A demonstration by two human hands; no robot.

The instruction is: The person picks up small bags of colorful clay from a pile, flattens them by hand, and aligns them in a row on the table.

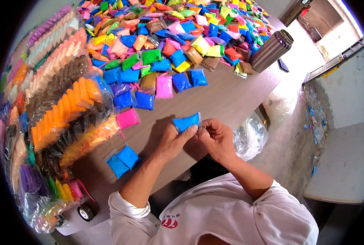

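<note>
A small clear packet of bright blue clay-like stuff is in my left hand, the thumb pressed along its lower edge. Close against its right end is my right hand, fingers curled into a pinch near the left thumb tip. What lies between those right fingertips is too small to make out. Two more blue packets, side by side, lie on the table left of my left forearm. A pink packet rests farther up the table, near the stacked bags.
A big heap of multicoloured packets covers the table's far end. Bagged rows of packets, orange ones among them, line the left side. A steel flask stands at the right edge, by a phone. A tape roll sits near left.
</note>
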